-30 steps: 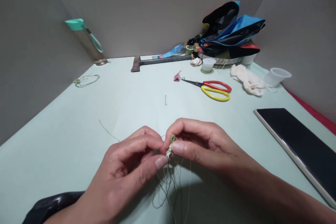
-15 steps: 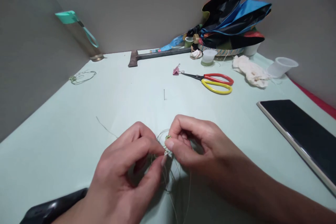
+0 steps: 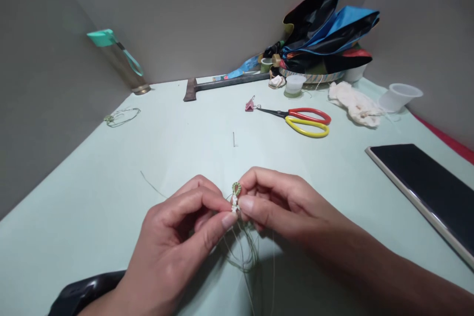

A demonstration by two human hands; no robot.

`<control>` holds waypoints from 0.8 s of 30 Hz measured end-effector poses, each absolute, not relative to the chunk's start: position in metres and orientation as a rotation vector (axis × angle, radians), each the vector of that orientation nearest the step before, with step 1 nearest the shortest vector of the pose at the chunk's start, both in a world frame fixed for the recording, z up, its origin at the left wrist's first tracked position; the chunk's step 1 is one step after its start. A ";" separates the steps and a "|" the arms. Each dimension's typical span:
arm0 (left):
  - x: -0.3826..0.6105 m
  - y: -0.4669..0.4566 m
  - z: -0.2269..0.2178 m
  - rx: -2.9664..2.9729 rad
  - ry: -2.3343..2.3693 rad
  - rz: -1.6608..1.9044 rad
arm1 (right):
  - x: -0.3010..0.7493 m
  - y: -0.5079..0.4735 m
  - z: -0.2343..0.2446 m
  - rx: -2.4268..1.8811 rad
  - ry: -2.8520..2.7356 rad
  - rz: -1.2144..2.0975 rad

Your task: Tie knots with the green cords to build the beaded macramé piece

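A small knotted cord piece (image 3: 235, 198), with a green loop at its top and white knots below, stands upright between my fingertips. My left hand (image 3: 185, 227) pinches its lower white part between thumb and forefinger. From the other side, my right hand (image 3: 283, 202) holds it by the edge, thumb in front and fingers curled behind. Thin green and pale cords (image 3: 242, 252) hang in loose loops below the piece towards the table's near edge. One loose strand (image 3: 152, 183) sticks out past my left hand onto the table.
Red-and-yellow-handled scissors (image 3: 307, 121) lie beyond my hands, beside a pink binder clip (image 3: 250, 104). A hammer-like tool (image 3: 222, 83), small cups (image 3: 294, 85), a white cloth (image 3: 353, 103) and a blue-black bag (image 3: 329, 29) are at the back. A phone (image 3: 422, 192) lies right; a cord bundle (image 3: 120, 117), left.
The knotted piece has been turned upright, so its green loop and white knots now show above my fingertips. My right thumb has shifted to its side. The view has tilted slightly.
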State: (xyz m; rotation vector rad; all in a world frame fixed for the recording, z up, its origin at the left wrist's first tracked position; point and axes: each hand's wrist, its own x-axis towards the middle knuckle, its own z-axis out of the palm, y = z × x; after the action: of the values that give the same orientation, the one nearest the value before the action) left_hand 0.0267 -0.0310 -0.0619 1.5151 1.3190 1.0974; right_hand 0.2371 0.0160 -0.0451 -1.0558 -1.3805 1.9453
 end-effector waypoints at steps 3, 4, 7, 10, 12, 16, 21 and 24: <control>0.026 -0.031 -0.064 1.483 1.304 1.124 | 0.235 0.015 -0.045 -1.090 -1.342 1.966; 0.026 -0.031 -0.065 1.487 1.299 1.136 | 0.233 0.014 -0.045 -1.095 -1.325 1.992; 0.026 -0.032 -0.067 1.512 1.287 1.166 | 0.229 0.013 -0.049 -1.088 -1.284 2.022; 0.026 -0.033 -0.068 1.538 1.297 1.176 | 0.226 0.012 -0.054 -1.057 -1.271 1.967; 0.026 -0.033 -0.068 1.541 1.296 1.166 | 0.226 0.013 -0.056 -1.038 -1.279 1.956; 0.026 -0.032 -0.067 1.539 1.289 1.146 | 0.230 0.014 -0.054 -1.018 -1.255 1.973; 0.029 -0.030 -0.062 1.543 1.338 1.143 | 0.234 0.015 -0.053 -0.983 -1.251 1.996; 0.031 -0.028 -0.055 1.534 1.382 1.082 | 0.235 0.016 -0.053 -0.973 -1.249 2.013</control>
State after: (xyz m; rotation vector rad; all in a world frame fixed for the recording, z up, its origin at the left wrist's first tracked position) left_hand 0.0306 -0.0276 -0.0547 1.5344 1.3819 1.0816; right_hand 0.2348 0.0156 -0.0530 -0.9732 -1.2488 2.0125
